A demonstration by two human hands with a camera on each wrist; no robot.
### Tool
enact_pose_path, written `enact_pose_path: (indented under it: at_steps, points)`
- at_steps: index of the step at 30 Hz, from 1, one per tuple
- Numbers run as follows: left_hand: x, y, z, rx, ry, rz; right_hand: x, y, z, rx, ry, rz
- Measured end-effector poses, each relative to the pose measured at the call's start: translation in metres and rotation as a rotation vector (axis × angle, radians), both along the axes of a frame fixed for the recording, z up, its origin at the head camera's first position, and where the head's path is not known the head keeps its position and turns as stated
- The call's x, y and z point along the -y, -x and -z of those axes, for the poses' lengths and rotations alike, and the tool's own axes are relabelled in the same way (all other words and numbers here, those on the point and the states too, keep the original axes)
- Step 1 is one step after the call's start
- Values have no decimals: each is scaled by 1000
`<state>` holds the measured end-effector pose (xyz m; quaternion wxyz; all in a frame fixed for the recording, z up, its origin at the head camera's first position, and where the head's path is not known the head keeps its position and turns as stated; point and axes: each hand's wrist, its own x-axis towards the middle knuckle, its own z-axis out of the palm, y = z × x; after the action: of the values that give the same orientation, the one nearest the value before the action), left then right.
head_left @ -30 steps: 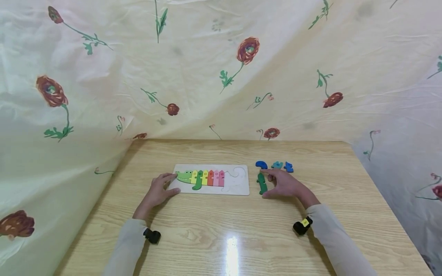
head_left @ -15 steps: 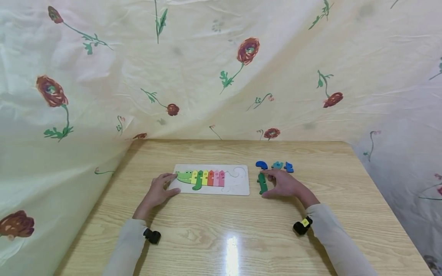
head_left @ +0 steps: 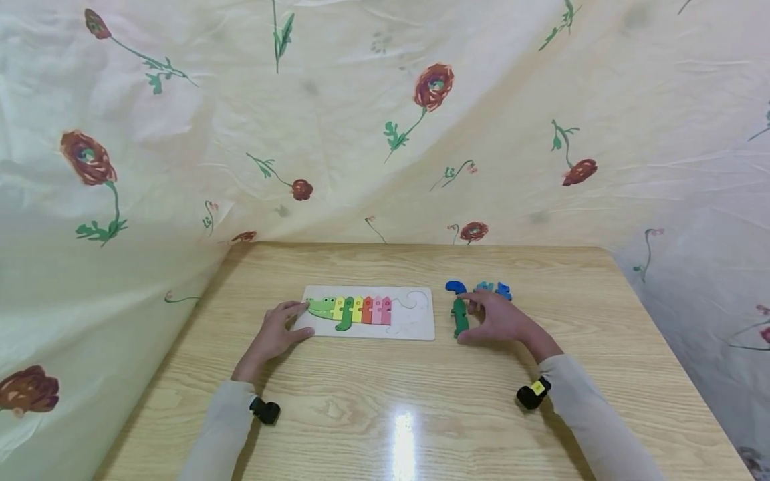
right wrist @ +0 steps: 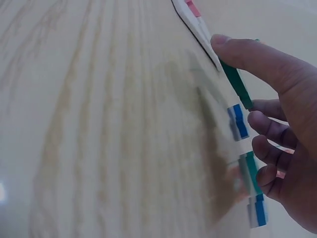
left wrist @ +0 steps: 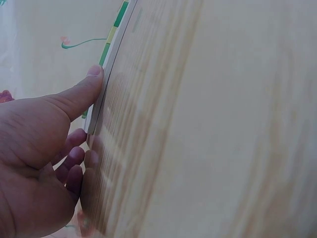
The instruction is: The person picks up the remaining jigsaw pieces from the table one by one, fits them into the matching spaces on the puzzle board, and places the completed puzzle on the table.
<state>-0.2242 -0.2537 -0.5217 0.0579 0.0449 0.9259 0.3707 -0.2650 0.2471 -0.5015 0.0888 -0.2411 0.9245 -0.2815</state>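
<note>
My right hand [head_left: 496, 315] pinches a green puzzle piece [head_left: 460, 318] lengthwise between thumb and fingers, just right of the puzzle board. In the right wrist view that green piece [right wrist: 236, 84] looks raised off the table. At the board's left end, my left hand [head_left: 278, 330] rests its thumb and forefinger on the crocodile puzzle board [head_left: 415, 327]. Its thumb [left wrist: 81, 96] lies along the board's edge in the left wrist view, other fingers bent beside it. A light green head [head_left: 321, 308] and several yellow, green, red and pink pieces fill the board's left part.
A curved blue piece [head_left: 455, 286] lies just beyond the held one. A teal piece [head_left: 483, 286] and another blue piece [head_left: 504, 290] lie behind my right hand. The wooden table [head_left: 361, 394] meets a flowered cloth [head_left: 337, 133] at its back edge.
My right hand has shifted slightly right with the green piece, which has turned a little and appears lifted. The left hand and the board stay as they were.
</note>
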Motion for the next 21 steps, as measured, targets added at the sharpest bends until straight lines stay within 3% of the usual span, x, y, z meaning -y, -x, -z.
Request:
enact_pose_path:
  at_steps: [13, 21]
  points:
    - [-1, 0, 2, -5, 1, -8, 5, 1, -27, -64, -28, -14]
    - [-1, -2, 1, -3, -2, -5, 12, 6, -35, -69, -21, -40]
